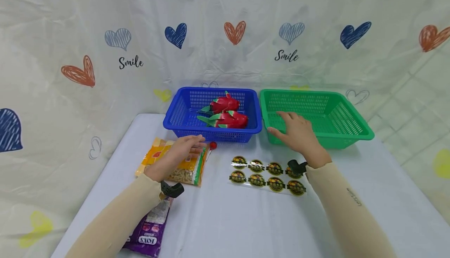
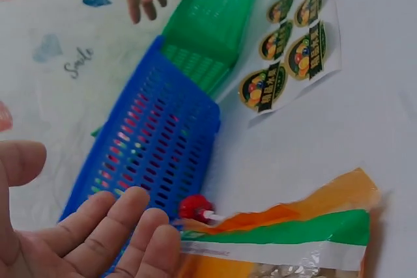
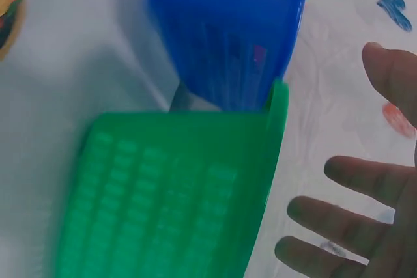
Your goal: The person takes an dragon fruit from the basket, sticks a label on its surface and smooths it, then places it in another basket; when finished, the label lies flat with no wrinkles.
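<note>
My left hand is over the yellow snack bag, its fingers extended toward the blue basket and holding nothing. In the left wrist view its fingers are spread apart. Two red dragon fruits with green tips lie in the blue basket, the front dragon fruit nearer to me. A red lollipop lies between the bag and that basket. My right hand reaches above the near left rim of the green basket, fingers spread with nothing between them.
A sheet of round fruit-brand stickers lies on the white table in front of the baskets. Under my left forearm is a purple snack bag. A white curtain printed with hearts hangs behind.
</note>
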Demonstrator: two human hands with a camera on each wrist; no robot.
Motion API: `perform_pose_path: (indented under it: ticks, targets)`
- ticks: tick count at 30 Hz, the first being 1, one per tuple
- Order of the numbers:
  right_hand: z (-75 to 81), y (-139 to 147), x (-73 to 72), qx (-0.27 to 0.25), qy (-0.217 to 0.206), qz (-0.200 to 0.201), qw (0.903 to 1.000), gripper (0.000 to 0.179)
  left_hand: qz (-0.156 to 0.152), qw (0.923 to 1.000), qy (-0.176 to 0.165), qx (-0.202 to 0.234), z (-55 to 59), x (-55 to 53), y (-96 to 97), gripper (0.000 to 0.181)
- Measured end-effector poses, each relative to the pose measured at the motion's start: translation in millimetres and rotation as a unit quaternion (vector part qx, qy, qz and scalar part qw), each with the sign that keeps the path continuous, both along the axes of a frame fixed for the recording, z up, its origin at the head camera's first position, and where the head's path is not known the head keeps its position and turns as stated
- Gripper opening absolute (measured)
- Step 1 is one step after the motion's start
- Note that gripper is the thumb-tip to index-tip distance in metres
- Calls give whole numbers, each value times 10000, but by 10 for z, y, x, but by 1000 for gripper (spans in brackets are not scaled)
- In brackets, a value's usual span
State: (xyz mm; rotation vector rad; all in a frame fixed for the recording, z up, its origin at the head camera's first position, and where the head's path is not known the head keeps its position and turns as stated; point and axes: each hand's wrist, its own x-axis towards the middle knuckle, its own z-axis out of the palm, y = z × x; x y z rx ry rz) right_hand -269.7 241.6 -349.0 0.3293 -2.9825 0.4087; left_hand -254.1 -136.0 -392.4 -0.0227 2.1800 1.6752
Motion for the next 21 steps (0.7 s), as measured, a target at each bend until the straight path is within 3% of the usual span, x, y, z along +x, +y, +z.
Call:
perform_pose_path:
  ticks: [6,12,21]
  targets:
    - [85,-385,-301,175,-353,412,9984,75,228,9959,-400,785,-102,-83,38,56]
    - [165,-769,-546,280,-697,694,9948,71,525,9861,-479,1500,-121,-154,75,55]
    - [149,-1193,-815,551,-894,899,9904,68,1014,9749,-628,1881,-136,-249,150,52]
